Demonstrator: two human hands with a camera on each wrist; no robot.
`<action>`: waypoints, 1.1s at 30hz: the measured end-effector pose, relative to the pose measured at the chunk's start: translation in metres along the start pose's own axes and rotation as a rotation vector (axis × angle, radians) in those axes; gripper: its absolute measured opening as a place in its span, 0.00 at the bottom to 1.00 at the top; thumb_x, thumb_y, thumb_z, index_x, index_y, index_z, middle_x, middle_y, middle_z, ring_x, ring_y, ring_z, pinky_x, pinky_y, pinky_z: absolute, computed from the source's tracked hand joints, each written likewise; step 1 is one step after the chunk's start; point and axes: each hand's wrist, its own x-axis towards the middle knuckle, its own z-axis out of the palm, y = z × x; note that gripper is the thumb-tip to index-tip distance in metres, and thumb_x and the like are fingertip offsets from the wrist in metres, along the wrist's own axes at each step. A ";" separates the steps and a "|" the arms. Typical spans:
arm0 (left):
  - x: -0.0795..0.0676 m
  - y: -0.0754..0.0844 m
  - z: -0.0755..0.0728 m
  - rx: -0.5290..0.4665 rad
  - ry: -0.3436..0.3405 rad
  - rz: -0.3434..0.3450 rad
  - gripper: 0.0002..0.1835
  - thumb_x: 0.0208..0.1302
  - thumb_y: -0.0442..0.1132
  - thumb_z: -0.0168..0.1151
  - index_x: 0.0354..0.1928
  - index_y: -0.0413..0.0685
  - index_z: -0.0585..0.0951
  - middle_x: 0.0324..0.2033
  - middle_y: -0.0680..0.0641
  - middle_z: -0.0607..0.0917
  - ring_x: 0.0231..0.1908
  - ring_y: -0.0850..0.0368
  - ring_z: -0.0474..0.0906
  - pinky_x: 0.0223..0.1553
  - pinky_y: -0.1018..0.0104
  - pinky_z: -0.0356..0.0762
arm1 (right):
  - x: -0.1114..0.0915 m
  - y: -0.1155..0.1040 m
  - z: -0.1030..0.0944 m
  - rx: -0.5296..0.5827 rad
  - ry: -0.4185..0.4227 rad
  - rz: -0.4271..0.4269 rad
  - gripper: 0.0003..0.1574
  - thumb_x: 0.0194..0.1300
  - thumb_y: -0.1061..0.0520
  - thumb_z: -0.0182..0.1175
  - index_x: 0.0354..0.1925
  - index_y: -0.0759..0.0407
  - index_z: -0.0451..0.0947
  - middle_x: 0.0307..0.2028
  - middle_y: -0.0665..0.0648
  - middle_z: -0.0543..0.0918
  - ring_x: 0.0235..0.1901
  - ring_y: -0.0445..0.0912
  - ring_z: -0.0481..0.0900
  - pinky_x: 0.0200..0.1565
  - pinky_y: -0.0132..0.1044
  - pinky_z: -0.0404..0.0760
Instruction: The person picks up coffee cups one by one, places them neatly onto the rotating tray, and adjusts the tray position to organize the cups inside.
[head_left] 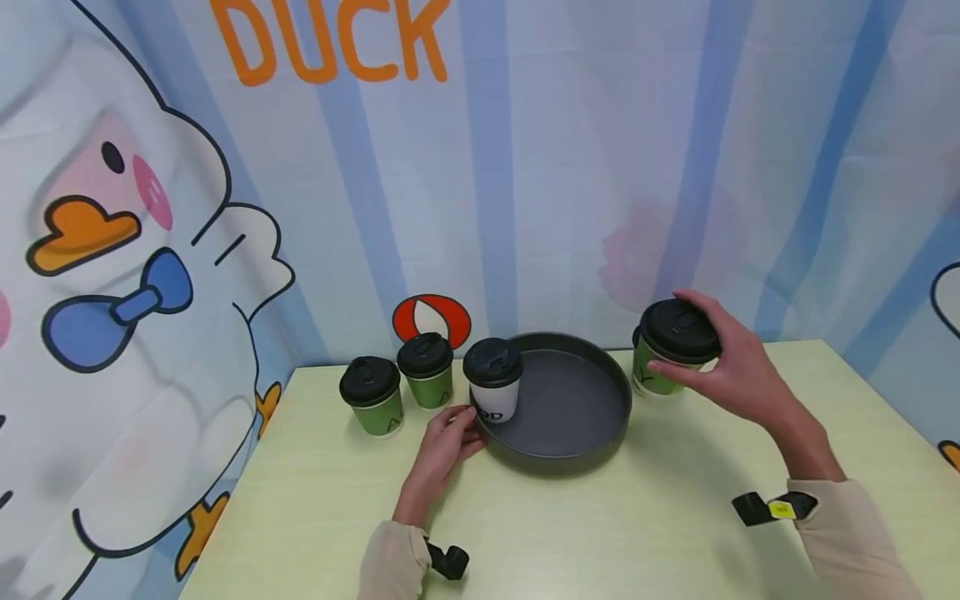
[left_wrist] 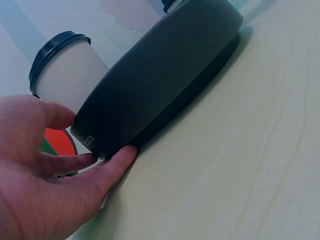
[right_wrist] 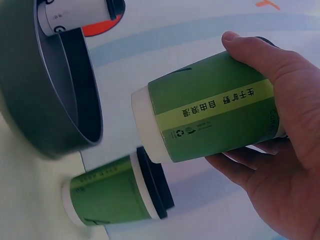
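Note:
My right hand [head_left: 738, 379] grips a green paper cup [right_wrist: 210, 107] by its sides, lifted above the table; its black lid [head_left: 678, 329] faces up in the head view. A second green cup [right_wrist: 110, 192] stands just behind and below it, partly hidden in the head view. With thumb and fingers, my left hand [head_left: 442, 450] pinches the left edge of a round dark grey pan [head_left: 573, 404]. Inside the pan, at its left side, stands a white cup [head_left: 495, 396] with a black lid. The left wrist view shows my fingertips [left_wrist: 125, 155] low on the pan's wall.
Two more green cups with black lids, a nearer one [head_left: 375, 408] and a farther one [head_left: 430, 379], stand left of the pan. A printed duck curtain [head_left: 570, 167] hangs behind the pale table [head_left: 315, 517].

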 end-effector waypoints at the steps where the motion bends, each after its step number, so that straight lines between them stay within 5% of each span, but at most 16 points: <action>1: 0.000 0.000 0.000 0.000 -0.002 0.000 0.26 0.81 0.41 0.51 0.70 0.29 0.67 0.53 0.36 0.76 0.45 0.52 0.80 0.54 0.55 0.84 | 0.000 -0.001 0.004 0.010 -0.008 -0.005 0.61 0.55 0.54 0.82 0.79 0.39 0.60 0.67 0.59 0.74 0.65 0.57 0.72 0.57 0.58 0.72; 15: 0.001 0.000 0.000 -0.003 -0.016 -0.001 0.26 0.82 0.42 0.50 0.70 0.29 0.66 0.53 0.36 0.77 0.45 0.52 0.81 0.54 0.54 0.84 | 0.002 -0.011 0.054 0.092 -0.100 -0.042 0.59 0.58 0.50 0.80 0.79 0.40 0.59 0.72 0.61 0.69 0.69 0.61 0.68 0.61 0.66 0.72; 33: 0.001 -0.001 -0.001 -0.011 -0.010 0.005 0.25 0.81 0.41 0.51 0.69 0.29 0.67 0.53 0.36 0.77 0.44 0.53 0.81 0.53 0.56 0.85 | -0.002 -0.015 0.118 0.133 -0.204 -0.049 0.59 0.56 0.41 0.80 0.78 0.39 0.60 0.73 0.55 0.69 0.70 0.55 0.69 0.64 0.61 0.72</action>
